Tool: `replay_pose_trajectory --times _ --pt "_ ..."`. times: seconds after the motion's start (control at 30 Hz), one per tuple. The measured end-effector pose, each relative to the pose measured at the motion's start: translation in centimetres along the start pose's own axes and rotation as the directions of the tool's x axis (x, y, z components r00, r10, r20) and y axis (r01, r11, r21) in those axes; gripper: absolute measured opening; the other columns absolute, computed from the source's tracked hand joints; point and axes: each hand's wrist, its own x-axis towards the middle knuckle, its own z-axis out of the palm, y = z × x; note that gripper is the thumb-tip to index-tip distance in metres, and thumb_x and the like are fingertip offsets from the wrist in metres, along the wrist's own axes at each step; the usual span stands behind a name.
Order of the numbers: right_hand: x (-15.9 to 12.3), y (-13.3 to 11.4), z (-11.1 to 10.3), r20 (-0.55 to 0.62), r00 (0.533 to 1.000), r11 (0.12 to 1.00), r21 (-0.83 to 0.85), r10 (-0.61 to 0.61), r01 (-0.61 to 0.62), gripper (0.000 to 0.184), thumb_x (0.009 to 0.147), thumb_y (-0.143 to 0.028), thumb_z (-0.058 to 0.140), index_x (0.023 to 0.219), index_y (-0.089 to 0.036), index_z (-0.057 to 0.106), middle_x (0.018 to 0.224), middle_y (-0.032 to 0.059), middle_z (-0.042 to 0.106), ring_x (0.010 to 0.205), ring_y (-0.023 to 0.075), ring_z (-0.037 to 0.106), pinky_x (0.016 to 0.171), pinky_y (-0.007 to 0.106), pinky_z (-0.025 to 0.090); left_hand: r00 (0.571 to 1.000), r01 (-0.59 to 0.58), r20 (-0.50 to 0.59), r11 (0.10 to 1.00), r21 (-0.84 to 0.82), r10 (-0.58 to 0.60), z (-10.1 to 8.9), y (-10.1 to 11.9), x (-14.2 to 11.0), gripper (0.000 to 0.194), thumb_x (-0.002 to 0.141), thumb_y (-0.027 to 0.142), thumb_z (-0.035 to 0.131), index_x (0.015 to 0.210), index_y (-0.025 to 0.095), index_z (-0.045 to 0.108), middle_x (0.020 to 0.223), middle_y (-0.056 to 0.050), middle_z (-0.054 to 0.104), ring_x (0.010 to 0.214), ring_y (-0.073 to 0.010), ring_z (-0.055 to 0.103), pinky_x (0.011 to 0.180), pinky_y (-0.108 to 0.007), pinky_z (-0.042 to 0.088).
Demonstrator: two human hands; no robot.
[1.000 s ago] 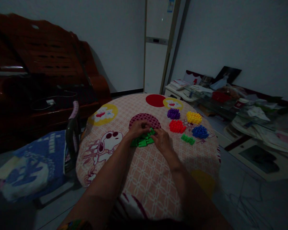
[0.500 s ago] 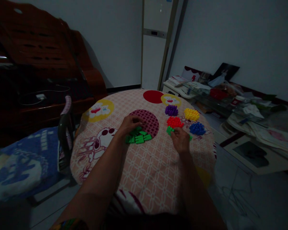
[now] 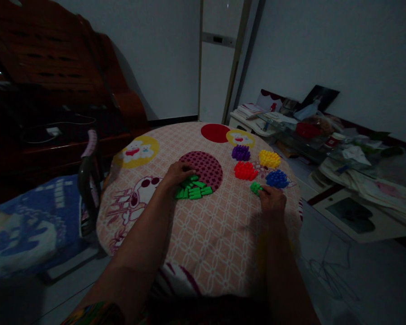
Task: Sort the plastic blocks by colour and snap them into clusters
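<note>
right hand [image 3: 272, 201] has slid further right since half a second back, off the red pile side and down toward the table's right edge; left hand [image 3: 178, 173] has stayed on the green cluster. camera has tilted a bit, table [image 3: 203, 253] sits higher in view.

around: round table with a pink patterned cloth, cartoon dog print at left, dark maroon dotted circle [image 3: 203, 164] in the middle, red circle at the far edge. 4 sorted piles of small plastic pieces at right: purple pile [image 3: 241, 153], yellow pile [image 3: 269, 159], red pile [image 3: 245, 171], blue pile [image 3: 277, 179]. dark wooden sofa [image 3: 54, 90] behind left, chair with blue cloth [image 3: 27, 216] at left, white tall unit [image 3: 216, 67] by the wall, cluttered low glass table [image 3: 325, 135] at right. nothing blocks either hand; room is dim.

green block cluster [image 3: 192, 189] lies flat on the table at the near edge of the maroon circle, pieces joined side by side. left hand rests palm down on its far left part, fingers curled over the top pieces, pressing rather than lifting.

small green pieces [image 3: 256, 187] lie just below the red pile and beside the blue pile. right hand's fingertips touch them from the near side, fingers pinched in on them; whether a piece is actually gripped i cannot tell, it's too dark and small.
</note>
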Motion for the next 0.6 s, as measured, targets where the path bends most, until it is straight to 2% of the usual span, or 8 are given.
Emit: replay_pose_trajectory --times 0.1,0.2,0.27,0.33,0.47,0.6 --pt "0.0 0.0 0.2 0.005 1.0 0.999 -0.041 0.026 -0.026 0.029 0.079 -0.035 0.053 0.088 -0.018 0.075 0.076 0.0087 0.07 0.076 0.0243 0.062 0.074 0.035 0.048 1.0 0.001 0.03 1.0 0.01 -0.001 -0.3 -0.1 -0.1 0.024 0.074 0.038 0.071 0.085 0.02 0.081 0.084 -0.007 0.077 0.075 -0.0214 0.068 0.072 -0.033 0.052" --pt "-0.2 -0.7 -0.3 -0.053 0.997 0.996 -0.063 0.056 -0.06 0.027 0.078 -0.035 0.055 0.087 -0.017 0.074 0.073 0.0084 0.069 0.072 0.0241 0.061 0.071 0.035 0.048 0.997 -0.002 0.073 1.0 -0.003 0.003 -0.7 -0.3 -0.4 0.029 0.075 0.043 0.068 0.088 0.02 0.081 0.084 -0.006 0.078 0.073 -0.0205 0.067 0.07 -0.032 0.051" --pt "-0.2 -1.8 -0.7 -0.107 0.994 0.998 -0.044 0.035 -0.04 0.028 0.08 -0.037 0.056 0.087 -0.016 0.073 0.074 0.0097 0.069 0.072 0.0245 0.061 0.072 0.036 0.048 0.996 -0.006 0.089 1.0 -0.026 0.008 -1.0 -0.5 -0.5 0.033 0.077 0.045 0.066 0.09 0.019 0.081 0.085 -0.006 0.078 0.074 -0.0204 0.067 0.069 -0.031 0.051" --pt "0.0 -3.5 -1.0 -0.107 0.994 1.0 0.01 -0.024 0.025 0.029 0.084 -0.038 0.055 0.089 -0.015 0.072 0.078 0.0111 0.07 0.074 0.0244 0.063 0.073 0.035 0.048 0.994 -0.009 0.11 0.999 -0.047 0.014 -1.2 -0.7 -0.6 0.035 0.077 0.045 0.064 0.093 0.018 0.081 0.087 -0.006 0.078 0.076 -0.0206 0.067 0.069 -0.03 0.052" --pt "0.5 -7.9 0.2 0.078 0.978 0.978 0.106 -0.191 0.182 0.026 0.091 -0.031 0.051 0.087 -0.018 0.072 0.085 0.0108 0.072 0.079 0.0221 0.065 0.076 0.032 0.048 0.989 -0.001 0.147 0.998 -0.056 0.009 -1.2 -1.1 -0.5 0.038 0.077 0.044 0.062 0.097 0.017 0.08 0.086 -0.004 0.077 0.077 -0.0199 0.067 0.071 -0.029 0.052" --pt "0.6 -12.2 3.7 0.311 0.895 0.948 0.088 -0.318 0.306 0.024 0.095 -0.026 0.05 0.087 -0.019 0.072 0.089 0.0098 0.072 0.084 0.0205 0.064 0.08 0.03 0.045 0.987 0.011 0.163 0.992 -0.126 0.01 -1.2 -1.0 -0.6 0.04 0.073 0.045 0.069 0.097 0.016 0.081 0.09 -0.006 0.078 0.082 -0.0208 0.068 0.077 -0.03 0.053"
